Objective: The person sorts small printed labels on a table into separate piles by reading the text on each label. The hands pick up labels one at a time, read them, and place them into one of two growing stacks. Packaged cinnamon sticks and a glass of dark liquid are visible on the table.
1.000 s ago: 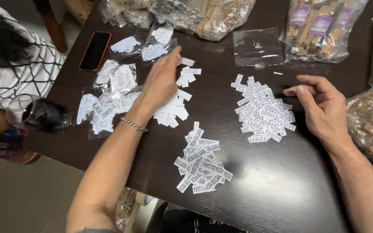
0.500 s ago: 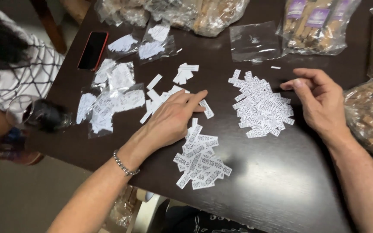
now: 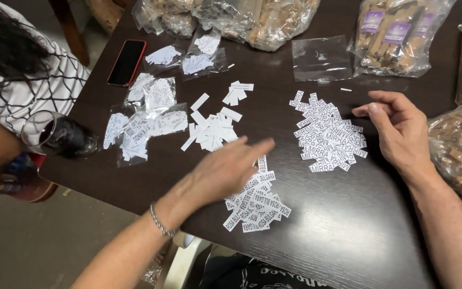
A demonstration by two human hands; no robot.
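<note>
dark bench, paper slips sorted in heaps. left hand flat, fingers spread, empty, hovering over the near-edge label pile; right hand loosely curled, empty, beside the far-right pile.

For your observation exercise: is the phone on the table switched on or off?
Its screen is dark: the red-edged phone lies face up near the table's corner, showing plain black glass.
</note>
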